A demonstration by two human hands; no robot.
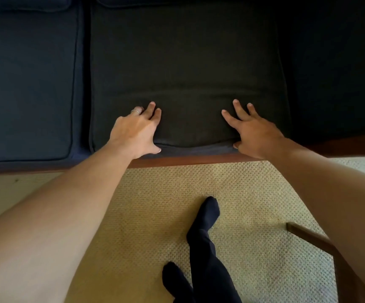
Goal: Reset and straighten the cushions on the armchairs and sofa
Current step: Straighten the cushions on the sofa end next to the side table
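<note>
A dark seat cushion (186, 68) lies on the sofa directly in front of me. My left hand (136, 130) rests on its front left part, fingers spread on top and the thumb along the front edge. On the front right part, my right hand (252, 132) presses down with straight, spread fingers, its thumb tucked against the front edge. Between the two hands the cushion's front seam bows slightly. A second, navy seat cushion (26, 84) sits to the left, separated by a narrow gap.
The sofa's wooden front rail (194, 159) runs below the cushion. A woven beige rug (155, 215) covers the floor, where my feet in dark socks (205, 215) stand. The wooden corner of a piece of furniture (308, 237) juts in at lower right. Back cushions (24, 3) show along the top.
</note>
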